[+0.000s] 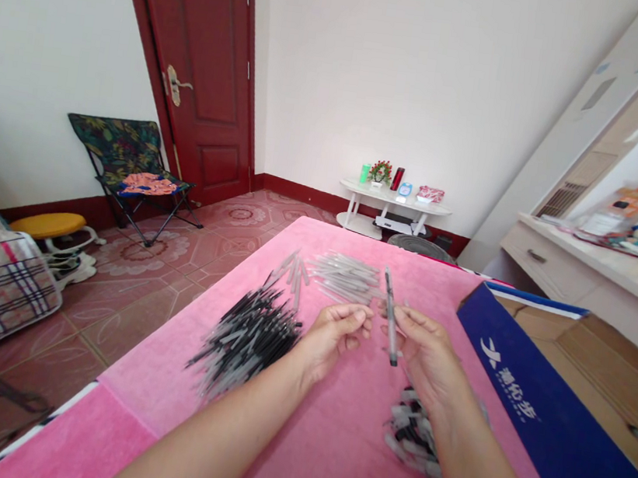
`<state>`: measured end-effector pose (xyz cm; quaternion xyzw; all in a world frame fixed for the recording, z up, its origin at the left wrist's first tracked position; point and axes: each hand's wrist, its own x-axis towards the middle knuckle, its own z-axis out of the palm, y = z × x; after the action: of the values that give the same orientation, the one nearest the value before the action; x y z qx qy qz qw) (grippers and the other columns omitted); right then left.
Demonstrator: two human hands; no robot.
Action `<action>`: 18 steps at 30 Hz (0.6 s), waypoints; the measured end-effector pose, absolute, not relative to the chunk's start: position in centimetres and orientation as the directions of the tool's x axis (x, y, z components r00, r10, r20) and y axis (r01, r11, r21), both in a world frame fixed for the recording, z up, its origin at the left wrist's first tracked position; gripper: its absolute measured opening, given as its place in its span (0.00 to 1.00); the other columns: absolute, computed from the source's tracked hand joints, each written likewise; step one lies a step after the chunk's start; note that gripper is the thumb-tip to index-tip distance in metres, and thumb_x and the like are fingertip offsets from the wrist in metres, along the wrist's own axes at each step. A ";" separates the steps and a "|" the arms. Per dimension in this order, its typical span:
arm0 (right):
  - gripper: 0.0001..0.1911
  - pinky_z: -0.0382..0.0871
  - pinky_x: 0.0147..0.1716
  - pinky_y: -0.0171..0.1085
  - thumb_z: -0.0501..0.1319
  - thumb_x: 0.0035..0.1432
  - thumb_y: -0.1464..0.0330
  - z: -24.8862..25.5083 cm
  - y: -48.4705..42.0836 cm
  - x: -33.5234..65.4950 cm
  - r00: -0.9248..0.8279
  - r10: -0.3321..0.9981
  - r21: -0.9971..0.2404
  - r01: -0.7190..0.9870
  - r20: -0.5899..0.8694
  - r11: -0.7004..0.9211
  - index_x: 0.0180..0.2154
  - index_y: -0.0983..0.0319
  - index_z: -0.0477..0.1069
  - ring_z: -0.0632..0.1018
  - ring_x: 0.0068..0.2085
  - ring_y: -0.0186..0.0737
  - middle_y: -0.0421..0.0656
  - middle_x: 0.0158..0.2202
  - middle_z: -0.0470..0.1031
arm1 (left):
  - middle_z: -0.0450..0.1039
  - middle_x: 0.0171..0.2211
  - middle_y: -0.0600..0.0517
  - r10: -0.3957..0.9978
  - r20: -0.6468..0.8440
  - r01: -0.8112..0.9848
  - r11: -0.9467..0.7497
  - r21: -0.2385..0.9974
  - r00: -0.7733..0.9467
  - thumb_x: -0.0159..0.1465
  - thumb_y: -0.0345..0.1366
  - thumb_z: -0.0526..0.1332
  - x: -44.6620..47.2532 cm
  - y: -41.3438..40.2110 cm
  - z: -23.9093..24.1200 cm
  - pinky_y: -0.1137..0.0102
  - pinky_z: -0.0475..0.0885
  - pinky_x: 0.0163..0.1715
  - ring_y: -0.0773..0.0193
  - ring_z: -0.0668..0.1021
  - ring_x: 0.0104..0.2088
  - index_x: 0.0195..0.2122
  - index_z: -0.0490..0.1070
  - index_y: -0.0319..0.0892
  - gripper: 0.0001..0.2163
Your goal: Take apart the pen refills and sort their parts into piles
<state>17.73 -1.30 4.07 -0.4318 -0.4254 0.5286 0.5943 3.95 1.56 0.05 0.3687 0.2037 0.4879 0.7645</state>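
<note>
My right hand (pixel 425 347) holds a pen (pixel 389 323) between thumb and fingers; it has a clear grey barrel and black ends and stands nearly upright. Close by on its left, my left hand (pixel 340 334) has its fingers curled in a pinch; what they hold, if anything, is hidden. A heap of thin black and grey pen refills (pixel 250 340) lies beyond my left forearm. Past my hands is a pile of translucent pen barrels (pixel 346 275). Partly under my right forearm lie small black and clear pieces (pixel 412 428), probably pen caps.
A pink cloth (pixel 302 456) covers the table. On the right stands an open blue cardboard box (pixel 532 408). Farther off are a low white table (pixel 406 200), a folding chair (pixel 129 159), a yellow stool (pixel 47 224) and a cluttered white cabinet (pixel 579 265).
</note>
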 end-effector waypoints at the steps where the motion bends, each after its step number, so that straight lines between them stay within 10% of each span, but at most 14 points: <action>1: 0.08 0.65 0.35 0.34 0.64 0.45 0.65 3.9 -1.2 17.8 0.072 0.996 -0.961 -0.267 0.055 0.072 0.30 0.60 0.76 0.74 0.36 0.37 0.43 0.35 0.76 | 0.69 0.28 0.50 0.892 0.047 -0.587 0.255 0.768 0.450 0.48 0.36 0.65 4.0 1.4 0.1 0.79 0.58 0.20 0.72 0.70 0.26 0.33 0.72 0.37 0.12; 13: 0.09 0.63 0.28 0.33 0.62 0.47 0.63 2.7 -1.0 17.7 -0.019 0.999 -0.980 -0.194 0.044 0.039 0.28 0.63 0.74 0.70 0.25 0.32 0.40 0.25 0.73 | 0.74 0.31 0.47 0.824 -0.019 -0.423 0.310 0.851 0.566 0.48 0.45 0.64 4.4 0.6 0.6 0.78 0.62 0.22 0.71 0.73 0.25 0.33 0.74 0.37 0.17; 18: 0.14 0.64 0.33 0.36 0.58 0.49 0.61 2.4 -0.2 20.0 -0.015 0.991 -0.952 0.275 0.134 0.133 0.34 0.64 0.72 0.73 0.33 0.38 0.43 0.32 0.75 | 0.72 0.27 0.50 0.844 -0.063 -0.442 0.341 0.829 0.533 0.46 0.41 0.66 4.5 0.9 -0.4 0.79 0.62 0.22 0.72 0.73 0.24 0.36 0.74 0.38 0.17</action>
<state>20.00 -0.19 2.40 -0.5306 -0.5963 0.3900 0.4592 4.48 0.89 -0.44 0.3991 0.2515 0.4125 0.7793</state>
